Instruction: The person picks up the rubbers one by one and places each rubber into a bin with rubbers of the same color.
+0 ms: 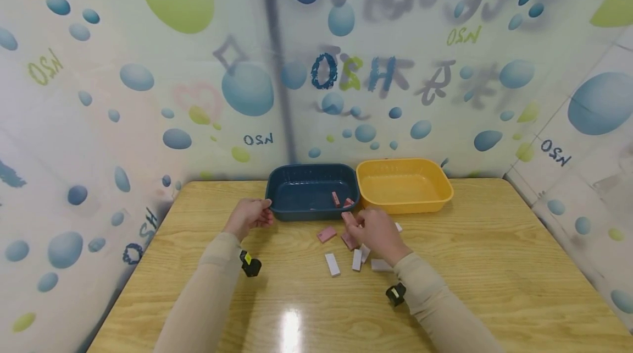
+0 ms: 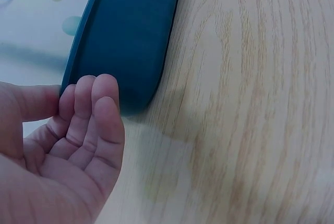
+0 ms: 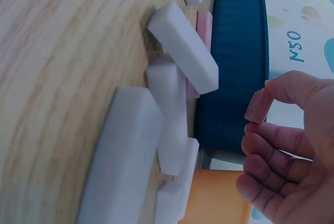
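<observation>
At the left end of the dark blue plastic tray (image 1: 311, 214), my left hand (image 1: 251, 214) pinches the rim between thumb and curled fingers (image 2: 107, 114). My right hand (image 1: 381, 235) holds a small pink block (image 3: 259, 105) between thumb and index finger, right at the tray's front rim near its right corner. Inside the tray, at the right end, lie pink blocks (image 1: 336, 199). Below the right hand, another pink block (image 1: 326, 234) and several white blocks (image 3: 122, 156) lie on the table, some leaning on each other.
A yellow tray (image 1: 405, 208) stands against the blue one on its right. Both sit at the back of the wooden table (image 1: 494, 265), close to a wall (image 1: 222, 122) with printed bubbles. One white block (image 1: 332, 265) lies apart, towards me.
</observation>
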Available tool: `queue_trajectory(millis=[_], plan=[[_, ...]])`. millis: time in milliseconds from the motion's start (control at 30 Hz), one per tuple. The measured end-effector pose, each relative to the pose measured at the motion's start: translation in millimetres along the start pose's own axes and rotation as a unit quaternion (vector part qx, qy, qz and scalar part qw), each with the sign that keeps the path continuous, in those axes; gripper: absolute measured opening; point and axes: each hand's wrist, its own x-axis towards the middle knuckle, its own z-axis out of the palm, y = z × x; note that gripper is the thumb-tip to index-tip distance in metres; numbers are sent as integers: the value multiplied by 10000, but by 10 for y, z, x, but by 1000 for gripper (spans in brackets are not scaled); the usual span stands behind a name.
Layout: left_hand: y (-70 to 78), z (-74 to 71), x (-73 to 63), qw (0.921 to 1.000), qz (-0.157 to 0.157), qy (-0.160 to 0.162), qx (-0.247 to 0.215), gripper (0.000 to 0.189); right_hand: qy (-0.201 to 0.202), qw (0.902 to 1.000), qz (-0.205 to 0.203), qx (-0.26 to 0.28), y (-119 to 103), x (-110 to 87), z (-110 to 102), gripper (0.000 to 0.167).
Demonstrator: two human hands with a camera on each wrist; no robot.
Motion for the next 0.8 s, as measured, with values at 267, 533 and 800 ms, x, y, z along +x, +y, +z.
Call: queue_trajectory(millis=[267, 533, 800], plan=[[0, -4, 4, 10000, -13, 14, 13, 34, -18, 10000, 19, 68, -21, 17, -66, 28], [-6, -13, 6, 10000, -8, -14, -3, 34, 303, 9987, -372, 163, -26, 41, -125, 37], [0, -1, 5, 10000, -35, -17, -22, 35, 618, 9958, -680, -52, -39, 76, -173, 38]])
